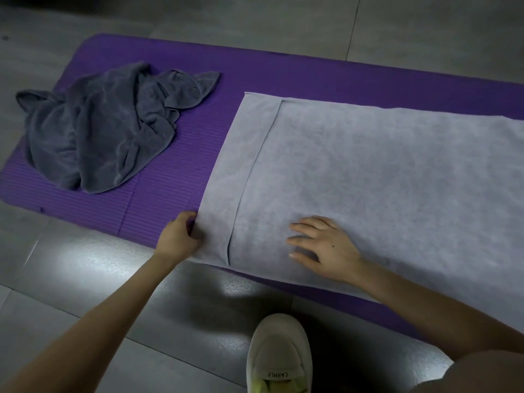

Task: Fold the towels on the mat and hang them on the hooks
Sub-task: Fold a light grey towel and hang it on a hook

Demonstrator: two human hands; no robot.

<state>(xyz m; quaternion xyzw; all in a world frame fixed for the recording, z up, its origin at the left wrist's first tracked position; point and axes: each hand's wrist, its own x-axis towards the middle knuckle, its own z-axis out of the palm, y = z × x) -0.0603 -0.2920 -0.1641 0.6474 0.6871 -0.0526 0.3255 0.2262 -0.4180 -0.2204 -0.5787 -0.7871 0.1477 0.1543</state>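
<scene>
Lying flat on the purple mat (175, 171), the pale grey towel (368, 180) has its long axis running along the mat's length, its short end pointing toward the mat's middle and its other end passing out of view along the mat. It is doubled over: the upper layer stops short of the lower one at that short end, leaving a narrow strip of the lower layer showing. The left hand (178, 236) curls its fingers round the towel's corner at the mat's near edge, gripping it. The right hand (326, 248) rests released on the upper layer near the same edge, palm down, fingers spread and straight. A dark grey towel (96, 129) sits crumpled in a heap on the mat's far end, well apart from the pale one. A white shoe (279, 353) stands on the tiled floor (85, 265) just off the mat's near edge.
</scene>
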